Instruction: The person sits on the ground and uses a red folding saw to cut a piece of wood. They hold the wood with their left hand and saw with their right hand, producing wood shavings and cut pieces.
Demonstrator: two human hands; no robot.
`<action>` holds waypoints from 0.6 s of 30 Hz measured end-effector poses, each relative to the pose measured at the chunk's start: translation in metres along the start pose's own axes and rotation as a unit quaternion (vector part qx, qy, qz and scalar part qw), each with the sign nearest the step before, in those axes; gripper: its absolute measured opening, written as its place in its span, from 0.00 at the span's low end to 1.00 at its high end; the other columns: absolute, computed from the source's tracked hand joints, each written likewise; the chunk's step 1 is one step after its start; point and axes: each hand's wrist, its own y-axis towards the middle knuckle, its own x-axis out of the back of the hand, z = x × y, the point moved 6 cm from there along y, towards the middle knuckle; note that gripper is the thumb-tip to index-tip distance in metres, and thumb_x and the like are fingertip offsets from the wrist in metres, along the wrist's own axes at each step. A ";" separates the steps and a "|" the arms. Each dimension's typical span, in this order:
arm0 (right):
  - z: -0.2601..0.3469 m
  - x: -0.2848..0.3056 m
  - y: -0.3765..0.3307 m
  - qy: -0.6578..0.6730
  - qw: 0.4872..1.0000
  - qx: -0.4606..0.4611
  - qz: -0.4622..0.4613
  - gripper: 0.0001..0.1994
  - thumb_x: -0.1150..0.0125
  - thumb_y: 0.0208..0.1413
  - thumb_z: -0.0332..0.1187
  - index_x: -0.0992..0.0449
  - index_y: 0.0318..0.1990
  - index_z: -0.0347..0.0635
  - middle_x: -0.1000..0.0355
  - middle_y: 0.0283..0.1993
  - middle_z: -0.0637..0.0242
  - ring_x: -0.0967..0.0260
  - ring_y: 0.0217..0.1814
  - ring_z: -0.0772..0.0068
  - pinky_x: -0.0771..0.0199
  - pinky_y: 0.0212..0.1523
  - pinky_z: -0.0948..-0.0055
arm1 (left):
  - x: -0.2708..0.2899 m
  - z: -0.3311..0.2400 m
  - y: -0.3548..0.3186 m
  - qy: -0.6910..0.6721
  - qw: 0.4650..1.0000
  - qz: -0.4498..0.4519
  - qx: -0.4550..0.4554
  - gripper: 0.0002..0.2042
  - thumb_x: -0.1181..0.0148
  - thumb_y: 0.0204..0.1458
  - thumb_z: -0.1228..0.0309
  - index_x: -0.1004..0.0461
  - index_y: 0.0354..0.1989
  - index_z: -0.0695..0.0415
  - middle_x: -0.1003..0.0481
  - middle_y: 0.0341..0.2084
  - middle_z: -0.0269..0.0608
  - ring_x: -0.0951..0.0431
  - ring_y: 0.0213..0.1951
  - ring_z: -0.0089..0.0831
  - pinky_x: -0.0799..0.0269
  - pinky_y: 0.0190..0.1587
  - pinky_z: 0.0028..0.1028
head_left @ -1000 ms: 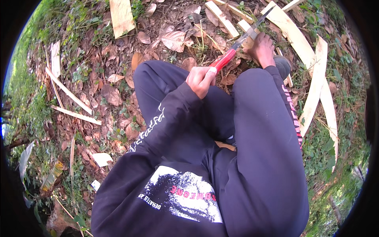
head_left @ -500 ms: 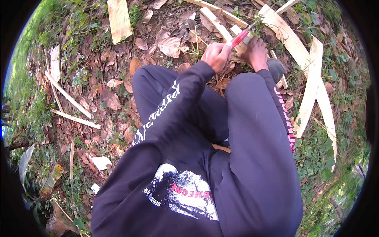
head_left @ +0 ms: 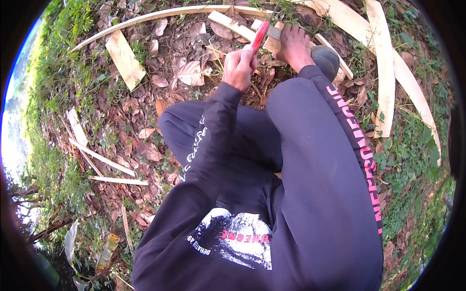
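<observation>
My left hand [head_left: 239, 67] is closed round the red handle of a hand tool [head_left: 260, 37]. A thin metal blade or shaft runs up from that handle toward the top edge; its exact kind is unclear. Beside it, my right hand [head_left: 294, 47] bends its fingers down over a short wooden piece [head_left: 273, 44], close to a dark shoe [head_left: 325, 62]. A greyish flat bar [head_left: 274, 33] shows between the handle and my right fingers. A pale wooden strip [head_left: 232, 25] lies under the tool, running up to the left.
Long pale planks [head_left: 384, 72] lie crossed at the right. A curved thin strip [head_left: 160, 14] spans the top, with a short board [head_left: 125, 59] below it. Narrow offcuts [head_left: 104, 157] lie at the left among dry leaves [head_left: 191, 72] and green plants. My bent knees are below my hands.
The view has turned, so the surroundings appear shifted. The red handle now stands steeper, and my left hand sits slightly farther from my right. Both hands keep their hold.
</observation>
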 end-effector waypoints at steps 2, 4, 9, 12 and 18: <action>-0.007 0.000 0.000 0.003 1.000 -0.012 -0.002 0.39 0.20 0.33 0.42 0.37 0.51 0.31 0.34 0.49 0.49 0.34 0.54 0.47 0.32 0.51 0.54 | -0.001 -0.007 -0.011 0.035 0.999 0.017 0.020 0.25 0.58 0.66 0.61 0.32 0.16 0.61 0.37 0.10 0.33 0.39 0.15 0.24 0.44 0.22 0.28; -0.007 -0.004 0.004 -0.006 1.000 -0.013 -0.006 0.39 0.21 0.32 0.39 0.37 0.52 0.31 0.34 0.48 0.49 0.34 0.53 0.47 0.32 0.51 0.54 | 0.013 -0.014 -0.050 0.033 0.999 0.014 0.009 0.25 0.57 0.66 0.62 0.32 0.16 0.62 0.37 0.10 0.34 0.40 0.14 0.23 0.45 0.21 0.27; -0.011 -0.008 0.002 -0.012 0.999 -0.019 -0.041 0.38 0.24 0.32 0.35 0.37 0.53 0.31 0.35 0.49 0.50 0.35 0.55 0.50 0.34 0.53 0.55 | 0.038 -0.014 -0.115 0.008 1.000 0.006 0.021 0.24 0.59 0.67 0.64 0.32 0.17 0.61 0.37 0.11 0.29 0.43 0.15 0.15 0.51 0.20 0.22; -0.004 0.000 -0.001 0.006 0.999 -0.026 -0.019 0.38 0.22 0.33 0.37 0.37 0.53 0.32 0.34 0.50 0.50 0.35 0.56 0.50 0.33 0.53 0.55 | 0.010 -0.007 -0.046 -0.005 0.999 0.013 0.045 0.26 0.58 0.67 0.61 0.32 0.16 0.61 0.37 0.10 0.31 0.41 0.15 0.19 0.48 0.21 0.24; -0.002 0.002 0.002 0.009 1.000 -0.021 0.005 0.40 0.20 0.32 0.39 0.37 0.53 0.31 0.35 0.52 0.50 0.35 0.56 0.50 0.33 0.53 0.55 | 0.013 -0.010 -0.045 0.027 0.999 0.012 0.021 0.23 0.58 0.67 0.62 0.31 0.21 0.62 0.37 0.12 0.29 0.43 0.15 0.16 0.50 0.20 0.21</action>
